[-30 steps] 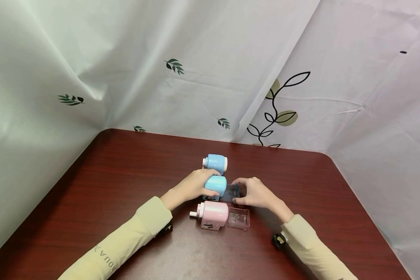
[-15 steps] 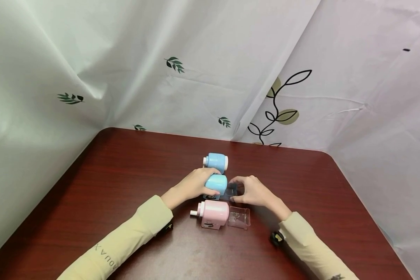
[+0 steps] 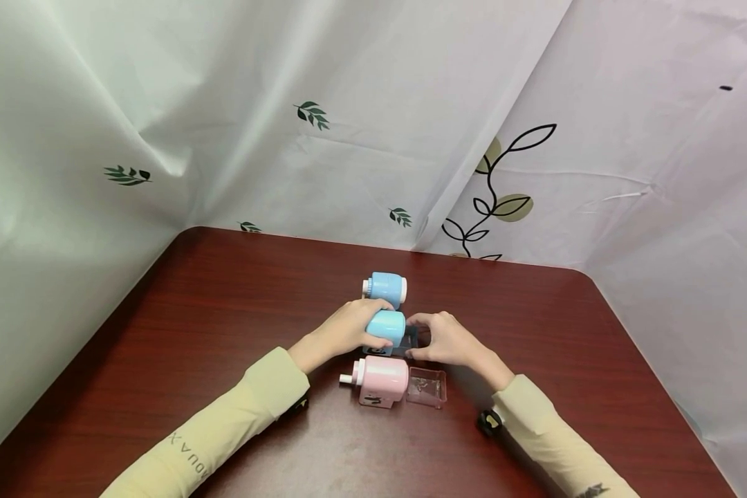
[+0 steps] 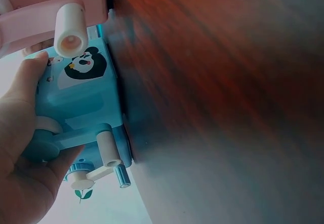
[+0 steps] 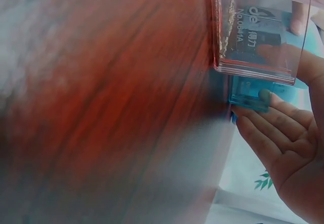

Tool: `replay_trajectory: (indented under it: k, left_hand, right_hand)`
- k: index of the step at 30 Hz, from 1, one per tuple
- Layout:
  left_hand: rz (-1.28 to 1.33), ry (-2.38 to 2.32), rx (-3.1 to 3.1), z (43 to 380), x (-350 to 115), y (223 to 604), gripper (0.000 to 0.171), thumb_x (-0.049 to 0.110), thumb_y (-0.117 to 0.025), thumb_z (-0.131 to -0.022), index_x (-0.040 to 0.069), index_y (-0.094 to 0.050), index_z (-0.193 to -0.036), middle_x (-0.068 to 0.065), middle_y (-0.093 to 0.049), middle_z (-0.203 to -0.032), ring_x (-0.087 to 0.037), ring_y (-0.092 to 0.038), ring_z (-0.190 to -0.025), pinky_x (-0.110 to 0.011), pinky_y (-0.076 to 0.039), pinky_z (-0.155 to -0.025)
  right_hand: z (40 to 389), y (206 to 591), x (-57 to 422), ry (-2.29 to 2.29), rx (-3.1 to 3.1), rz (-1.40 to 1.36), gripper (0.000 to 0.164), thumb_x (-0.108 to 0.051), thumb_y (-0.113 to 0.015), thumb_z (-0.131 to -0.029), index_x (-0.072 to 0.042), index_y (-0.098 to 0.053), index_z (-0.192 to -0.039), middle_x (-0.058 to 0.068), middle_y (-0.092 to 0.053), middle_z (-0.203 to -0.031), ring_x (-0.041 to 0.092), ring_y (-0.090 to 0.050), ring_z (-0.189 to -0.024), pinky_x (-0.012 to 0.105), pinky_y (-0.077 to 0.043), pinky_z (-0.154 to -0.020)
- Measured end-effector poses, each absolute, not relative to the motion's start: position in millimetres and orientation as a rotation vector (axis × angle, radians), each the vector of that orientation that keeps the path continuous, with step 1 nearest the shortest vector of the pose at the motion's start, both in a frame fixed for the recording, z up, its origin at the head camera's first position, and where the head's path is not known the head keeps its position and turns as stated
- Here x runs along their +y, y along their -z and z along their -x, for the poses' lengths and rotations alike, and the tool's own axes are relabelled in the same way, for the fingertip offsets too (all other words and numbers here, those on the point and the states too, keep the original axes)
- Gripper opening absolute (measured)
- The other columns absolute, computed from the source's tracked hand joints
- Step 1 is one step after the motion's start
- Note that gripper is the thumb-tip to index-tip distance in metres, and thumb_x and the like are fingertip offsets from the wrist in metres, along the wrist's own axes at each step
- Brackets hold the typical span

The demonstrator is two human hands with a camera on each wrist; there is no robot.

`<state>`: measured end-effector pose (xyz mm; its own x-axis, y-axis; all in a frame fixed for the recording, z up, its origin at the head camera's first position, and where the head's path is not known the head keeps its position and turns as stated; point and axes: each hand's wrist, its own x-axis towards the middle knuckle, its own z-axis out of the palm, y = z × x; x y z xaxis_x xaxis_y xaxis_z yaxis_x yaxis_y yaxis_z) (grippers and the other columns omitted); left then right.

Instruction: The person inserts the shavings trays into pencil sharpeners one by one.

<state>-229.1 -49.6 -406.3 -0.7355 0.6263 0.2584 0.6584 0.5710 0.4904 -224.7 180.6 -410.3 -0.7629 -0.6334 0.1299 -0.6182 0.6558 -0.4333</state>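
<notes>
Light-blue rounded plastic crank sharpener sits mid-table, btwn two others. Its see-thru blue plastic drawer sticks out at 3 o'clock, only part in, so I'd call this one approx. half done; the pose alone doesn't say in or out. L hand, at 9 o'clock, has thumb & fingers clamped round the body. R hand, at 3, pinches the drawer's sides btwn thumb & a finger; its other fingers stretch out loosely in the R wrist view.

Just beside, at 6 o'clock: pale-pink plastic sharpener w/ white crank knob, no hand on it. Its clear pink plastic drawer is out at 3 o'clock, w/ beige bits inside, prob. shavings, so that one looks undone. Can't tell if it's fully free.

At 12: mid-blue plastic sharpener w/ white end cap, no drawer showing, tho its lower part's mostly hidden. Farther out: glossy red-brown wood-look table, then white leaf-print cloth, approx. 10 to 2.
</notes>
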Motion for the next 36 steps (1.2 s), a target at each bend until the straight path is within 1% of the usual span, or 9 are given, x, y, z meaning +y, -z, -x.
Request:
replay_trajectory:
  k: [5, 12, 17, 24, 28, 31, 36]
  left_hand:
    - [1.120, 0.890, -2.722, 229.3, -49.6, 406.5, 0.055, 0.038, -0.075, -0.072, 0.010, -0.054, -0.115, -0.007, -0.061, -0.108, -0.016, -0.056, -0.089, -0.034, -0.048, -0.076]
    - [1.122, 0.878, -2.715, 228.9, -49.4, 405.7, 0.055, 0.038, -0.075, -0.072, 0.010, -0.055, -0.115, -0.008, -0.061, -0.107, -0.017, -0.056, -0.088, -0.035, -0.048, -0.075]
    - [1.118, 0.873, -2.719, 228.2, -49.1, 404.7, 0.055, 0.038, -0.075, -0.072, 0.010, -0.054, -0.115, -0.008, -0.061, -0.108, -0.017, -0.056, -0.089, -0.035, -0.048, -0.076]
    - [1.116, 0.872, -2.716, 227.1, -49.1, 403.4, 0.055, 0.037, -0.075, -0.072, 0.009, -0.055, -0.115, -0.009, -0.061, -0.108, -0.018, -0.056, -0.089, -0.035, -0.048, -0.076]
    - [1.117, 0.875, -2.716, 227.3, -48.9, 404.0, 0.055, 0.037, -0.075, -0.072, 0.009, -0.055, -0.115, -0.008, -0.061, -0.108, -0.017, -0.056, -0.089, -0.035, -0.048, -0.076]
    - [1.118, 0.877, -2.714, 227.5, -49.1, 404.6, 0.055, 0.037, -0.075, -0.072, 0.009, -0.055, -0.115, -0.008, -0.061, -0.108, -0.017, -0.056, -0.089, -0.035, -0.048, -0.076]
    - [1.123, 0.870, -2.708, 227.8, -49.5, 405.7, 0.055, 0.037, -0.075, -0.071, 0.009, -0.055, -0.114, -0.008, -0.061, -0.107, -0.016, -0.056, -0.088, -0.035, -0.048, -0.076]
  right_hand:
    - [224.9, 409.6, 179.6, 0.726, 2.822, 1.068, 0.047, -0.029, -0.075, -0.071, -0.004, -0.060, -0.109, 0.003, -0.066, -0.093, 0.009, -0.051, -0.066, 0.023, -0.044, -0.060]
    - [224.9, 409.6, 178.3, 0.730, 2.816, 1.062, 0.048, -0.028, -0.075, -0.071, -0.004, -0.060, -0.109, 0.003, -0.066, -0.094, 0.011, -0.053, -0.067, 0.024, -0.044, -0.060]
    - [224.6, 409.2, 175.7, 0.744, 2.810, 1.064, 0.048, -0.029, -0.075, -0.071, -0.004, -0.060, -0.109, 0.003, -0.067, -0.095, 0.008, -0.055, -0.070, 0.023, -0.045, -0.061]
    - [224.7, 408.3, 171.9, 0.756, 2.801, 1.077, 0.046, -0.029, -0.075, -0.071, -0.005, -0.060, -0.108, 0.001, -0.067, -0.093, 0.008, -0.053, -0.069, 0.022, -0.044, -0.060]
    - [224.6, 408.5, 171.5, 0.760, 2.799, 1.085, 0.047, -0.030, -0.075, -0.071, -0.005, -0.060, -0.108, 0.001, -0.067, -0.093, 0.007, -0.054, -0.070, 0.022, -0.045, -0.061]
    - [224.2, 407.5, 171.9, 0.768, 2.789, 1.097, 0.051, -0.031, -0.076, -0.070, -0.004, -0.059, -0.110, 0.001, -0.067, -0.094, 0.008, -0.054, -0.071, 0.023, -0.046, -0.062]
    - [224.4, 407.5, 176.3, 0.781, 2.801, 1.055, 0.064, -0.038, -0.079, -0.066, -0.006, -0.058, -0.117, 0.001, -0.066, -0.104, 0.006, -0.058, -0.086, 0.028, -0.049, -0.074]
